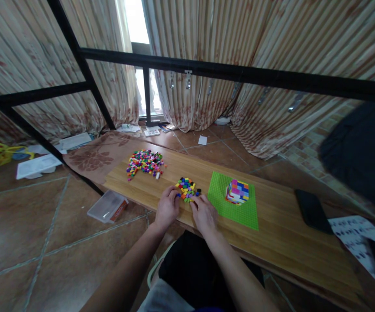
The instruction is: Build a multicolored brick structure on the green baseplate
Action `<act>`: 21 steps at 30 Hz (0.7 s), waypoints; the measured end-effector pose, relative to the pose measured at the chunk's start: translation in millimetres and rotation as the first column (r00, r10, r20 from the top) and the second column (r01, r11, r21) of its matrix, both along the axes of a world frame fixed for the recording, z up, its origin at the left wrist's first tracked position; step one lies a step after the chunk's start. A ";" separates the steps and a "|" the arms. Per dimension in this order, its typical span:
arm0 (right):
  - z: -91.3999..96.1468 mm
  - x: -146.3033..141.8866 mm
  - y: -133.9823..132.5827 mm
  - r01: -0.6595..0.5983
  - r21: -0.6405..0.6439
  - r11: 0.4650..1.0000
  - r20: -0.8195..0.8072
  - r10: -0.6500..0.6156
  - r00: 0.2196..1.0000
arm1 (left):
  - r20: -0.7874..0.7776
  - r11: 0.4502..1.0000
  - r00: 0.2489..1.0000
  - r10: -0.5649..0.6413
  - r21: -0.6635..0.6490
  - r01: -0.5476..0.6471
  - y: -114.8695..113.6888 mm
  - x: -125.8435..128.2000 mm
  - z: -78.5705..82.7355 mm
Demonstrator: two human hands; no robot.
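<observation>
Both hands [168, 207] apparently touch the smaller brick pile [186, 187].

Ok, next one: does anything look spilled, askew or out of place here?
One thing, mildly: a white sheet lies alone on the floor beyond the table, apart from the papers by the window. The large brick pile and small brick pile sit on the table, and the brick block shows no obvious damage.

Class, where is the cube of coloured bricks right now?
In the head view, the brick cube stands right of centre on the green baseplate, to the right of the right hand and the smaller brick pile.
</observation>
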State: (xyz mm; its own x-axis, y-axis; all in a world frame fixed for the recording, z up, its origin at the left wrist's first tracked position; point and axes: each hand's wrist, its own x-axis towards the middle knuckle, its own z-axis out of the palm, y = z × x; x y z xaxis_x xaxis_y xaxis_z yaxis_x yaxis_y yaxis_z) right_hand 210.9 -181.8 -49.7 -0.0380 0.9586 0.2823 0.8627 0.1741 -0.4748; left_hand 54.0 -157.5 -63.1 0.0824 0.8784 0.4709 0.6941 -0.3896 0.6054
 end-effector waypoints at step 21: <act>4.3 65.4 -47.3 0.158 0.018 0.987 -0.456 -0.133 0.880 | -0.004 1.000 1.000 -0.007 0.005 0.007 0.8 -1.5 0.9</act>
